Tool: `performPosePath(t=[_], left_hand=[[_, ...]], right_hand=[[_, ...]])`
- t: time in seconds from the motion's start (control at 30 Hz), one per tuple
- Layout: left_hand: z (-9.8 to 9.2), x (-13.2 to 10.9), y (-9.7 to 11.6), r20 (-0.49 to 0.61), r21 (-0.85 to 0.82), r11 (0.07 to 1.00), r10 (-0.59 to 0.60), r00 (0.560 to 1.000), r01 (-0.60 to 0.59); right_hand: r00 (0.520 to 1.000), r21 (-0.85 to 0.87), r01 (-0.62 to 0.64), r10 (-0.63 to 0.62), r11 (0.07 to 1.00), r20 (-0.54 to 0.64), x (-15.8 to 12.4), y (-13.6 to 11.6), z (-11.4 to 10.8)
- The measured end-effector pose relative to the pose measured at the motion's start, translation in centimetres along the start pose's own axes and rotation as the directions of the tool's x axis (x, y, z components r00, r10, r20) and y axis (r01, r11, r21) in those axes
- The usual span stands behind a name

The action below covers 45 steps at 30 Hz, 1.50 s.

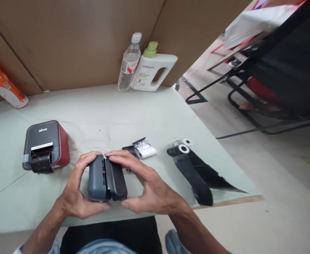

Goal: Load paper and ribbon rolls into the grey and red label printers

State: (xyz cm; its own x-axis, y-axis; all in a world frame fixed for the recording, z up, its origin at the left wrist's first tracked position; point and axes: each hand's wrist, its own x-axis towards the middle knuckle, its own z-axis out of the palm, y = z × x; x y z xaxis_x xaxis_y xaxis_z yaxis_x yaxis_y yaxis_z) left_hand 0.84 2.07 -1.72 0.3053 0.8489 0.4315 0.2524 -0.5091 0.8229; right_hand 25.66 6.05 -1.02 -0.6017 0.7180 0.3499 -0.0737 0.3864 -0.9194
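Both hands grip a small portable printer [107, 178] above the near part of the table. A dark gap runs between its blue-grey body and its black cover, which stands partly open. My left hand [77, 190] wraps the blue-grey side, with fingers at the far end and thumb at the near end. On the black side, my right hand [152, 187] holds it the same way. Just beyond the right fingers lie a white ribbon roll [147, 151] and crumpled black film [130, 149]. What is inside the printer's gap is too dark to make out.
A red and black label printer [45, 141] with dark film sticking out stands left. Right lie ribbon rolls [183, 149] with long black film [197, 176]. A water bottle [129, 65], a white jug [146, 74] and an orange bottle [8, 86] stand by the cardboard wall [72, 38].
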Motion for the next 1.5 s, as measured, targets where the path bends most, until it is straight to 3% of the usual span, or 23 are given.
performPosePath(t=[0.57,1.5], left_hand=[[0.1,0.0,0.0,-0.005,0.024,1.000,0.007,1.000,-0.007],[0.0,-0.1,-2.0,0.087,0.014,0.999,0.034,0.996,-0.035]], right_hand=[[0.998,-0.113,0.063,-0.065,0.992,-0.010,0.3,-0.9,0.0],[0.998,-0.150,0.031,-0.022,0.988,0.064,0.5,0.8,-0.2]])
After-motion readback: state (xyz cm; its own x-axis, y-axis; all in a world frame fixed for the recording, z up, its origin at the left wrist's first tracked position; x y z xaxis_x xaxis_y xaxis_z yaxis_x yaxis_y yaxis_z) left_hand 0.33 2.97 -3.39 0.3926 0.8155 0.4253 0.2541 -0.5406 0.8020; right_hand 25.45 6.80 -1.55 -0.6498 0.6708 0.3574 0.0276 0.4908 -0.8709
